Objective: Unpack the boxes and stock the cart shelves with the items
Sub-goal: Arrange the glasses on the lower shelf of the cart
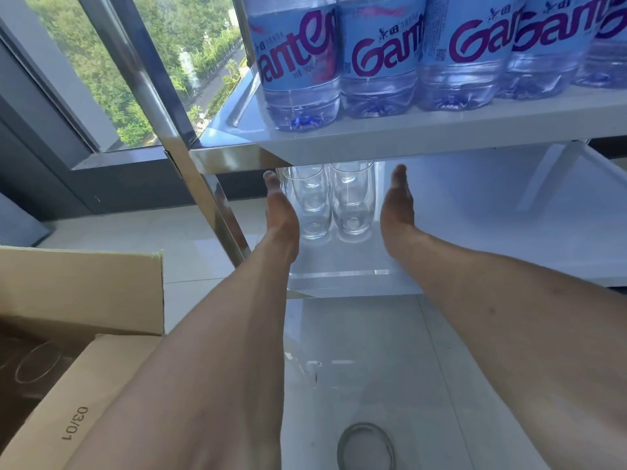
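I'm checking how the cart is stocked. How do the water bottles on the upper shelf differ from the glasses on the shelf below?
The water bottles wear blue labels with red lettering; the glasses are plain and unmarked. The bottles stand in a row across their shelf, untouched; the glasses cluster at the left, flanked by the left hand and right hand. Both are clear and upright.

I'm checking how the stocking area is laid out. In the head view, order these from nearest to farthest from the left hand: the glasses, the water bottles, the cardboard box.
From the left hand:
1. Glasses: right beside it on the middle shelf, between both hands.
2. Water bottles: on the shelf above.
3. Cardboard box: low on the left, back by the forearm.
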Available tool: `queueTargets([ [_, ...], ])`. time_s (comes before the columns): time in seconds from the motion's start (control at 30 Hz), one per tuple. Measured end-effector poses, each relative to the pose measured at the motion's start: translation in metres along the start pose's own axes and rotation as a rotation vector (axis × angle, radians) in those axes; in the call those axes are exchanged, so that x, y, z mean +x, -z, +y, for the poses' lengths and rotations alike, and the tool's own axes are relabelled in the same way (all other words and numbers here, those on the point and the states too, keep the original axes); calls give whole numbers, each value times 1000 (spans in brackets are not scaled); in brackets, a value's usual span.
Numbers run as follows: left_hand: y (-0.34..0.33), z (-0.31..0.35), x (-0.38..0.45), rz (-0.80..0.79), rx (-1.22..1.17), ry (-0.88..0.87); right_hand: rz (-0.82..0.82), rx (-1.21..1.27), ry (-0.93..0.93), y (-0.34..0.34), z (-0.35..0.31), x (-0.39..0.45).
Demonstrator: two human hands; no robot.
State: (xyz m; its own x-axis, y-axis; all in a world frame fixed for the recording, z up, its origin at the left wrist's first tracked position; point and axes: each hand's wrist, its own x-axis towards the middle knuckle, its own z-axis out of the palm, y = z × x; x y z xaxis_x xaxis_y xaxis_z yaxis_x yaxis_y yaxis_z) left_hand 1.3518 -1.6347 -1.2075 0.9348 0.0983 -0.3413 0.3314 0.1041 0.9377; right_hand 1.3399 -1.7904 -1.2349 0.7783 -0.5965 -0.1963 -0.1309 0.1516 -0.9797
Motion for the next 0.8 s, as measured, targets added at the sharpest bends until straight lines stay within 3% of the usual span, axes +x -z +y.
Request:
queueTargets([
  [0.17, -8, -1, 1, -6, 60, 9, -112, -149, -42, -11, 5, -7],
  [0.27, -7, -4, -1, 27, 82, -64, -19, -183, 18, -13, 5, -10],
  [0.47, -2, -35, -8, 234, 249, -229, 334, -373, 107, -17, 16, -26],
  [0.63, -8, -42, -17, 303, 390, -228, 407, -551, 191, -20, 12, -40],
  [0.8, 10, -26, -70, 286, 604, -75, 360, -758, -4, 6, 1, -89],
])
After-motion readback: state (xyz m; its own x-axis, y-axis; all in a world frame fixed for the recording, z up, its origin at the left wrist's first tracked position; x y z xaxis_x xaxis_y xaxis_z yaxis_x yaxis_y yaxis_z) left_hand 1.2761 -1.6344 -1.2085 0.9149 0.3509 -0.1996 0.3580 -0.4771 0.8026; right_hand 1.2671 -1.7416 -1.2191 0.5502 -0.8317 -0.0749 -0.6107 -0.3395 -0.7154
